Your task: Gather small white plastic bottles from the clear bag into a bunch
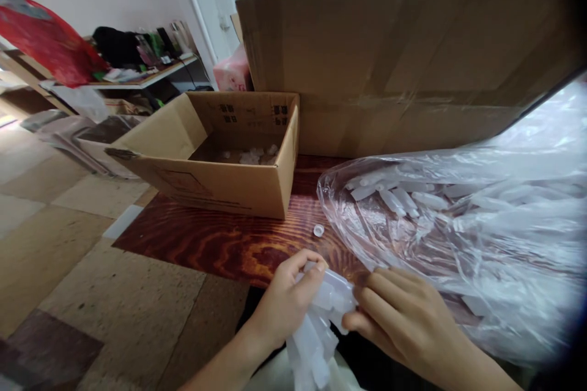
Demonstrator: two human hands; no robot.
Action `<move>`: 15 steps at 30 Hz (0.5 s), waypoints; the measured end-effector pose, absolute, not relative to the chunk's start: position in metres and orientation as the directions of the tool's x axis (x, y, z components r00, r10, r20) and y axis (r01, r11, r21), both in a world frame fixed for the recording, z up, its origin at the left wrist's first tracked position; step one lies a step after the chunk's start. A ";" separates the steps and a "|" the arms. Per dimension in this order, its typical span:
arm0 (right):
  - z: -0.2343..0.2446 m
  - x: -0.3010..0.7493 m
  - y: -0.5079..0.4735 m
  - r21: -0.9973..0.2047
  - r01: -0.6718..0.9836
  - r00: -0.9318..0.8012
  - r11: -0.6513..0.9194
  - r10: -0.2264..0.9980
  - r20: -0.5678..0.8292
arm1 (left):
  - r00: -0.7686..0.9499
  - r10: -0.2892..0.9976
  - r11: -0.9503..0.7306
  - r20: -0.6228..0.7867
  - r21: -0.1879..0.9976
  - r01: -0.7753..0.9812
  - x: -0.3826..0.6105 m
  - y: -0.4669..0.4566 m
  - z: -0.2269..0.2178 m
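Above my lap, at the table's front edge, my left hand (293, 296) is closed around a small translucent plastic bottle (337, 287). My right hand (401, 311) pinches the right end of that bottle; its fingers cover whatever is there. Below the hands, several more translucent bottles (309, 342) lie in a heap on my lap. A small white cap (318, 230) rests on the wooden table (220, 244), a little beyond my left hand.
An open cardboard box (229, 189) stands on the table with small pale pieces (257, 156) inside. To the right spreads a clear plastic bag (413, 244) holding several bottles (403, 201). A large carton (389, 67) blocks the back. Left are a bin (107, 140) and shelf (147, 79).
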State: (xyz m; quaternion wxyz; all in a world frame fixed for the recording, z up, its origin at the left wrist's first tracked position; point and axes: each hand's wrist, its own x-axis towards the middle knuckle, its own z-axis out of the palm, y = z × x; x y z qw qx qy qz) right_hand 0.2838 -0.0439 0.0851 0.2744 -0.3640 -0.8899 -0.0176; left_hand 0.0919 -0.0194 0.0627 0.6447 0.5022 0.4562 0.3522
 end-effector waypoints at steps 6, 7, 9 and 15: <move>0.087 0.293 -0.043 -0.364 0.657 -0.546 0.660 0.750 0.374 | 0.339 0.900 0.292 -0.276 0.957 0.004 0.095 -0.015 0.061; 0.086 0.294 -0.044 -0.361 0.653 -0.544 0.666 0.744 0.388 | 0.336 0.899 0.298 -0.282 0.955 0.005 0.096 -0.014 0.061; 0.083 0.294 -0.045 -0.360 0.649 -0.511 0.670 0.735 0.445 | 0.331 0.896 0.310 -0.296 0.951 0.010 0.098 -0.013 0.062; 0.076 0.296 -0.043 -0.418 0.643 -0.489 0.642 0.764 0.420 | 0.329 0.886 0.338 -0.327 0.941 0.025 0.103 -0.011 0.064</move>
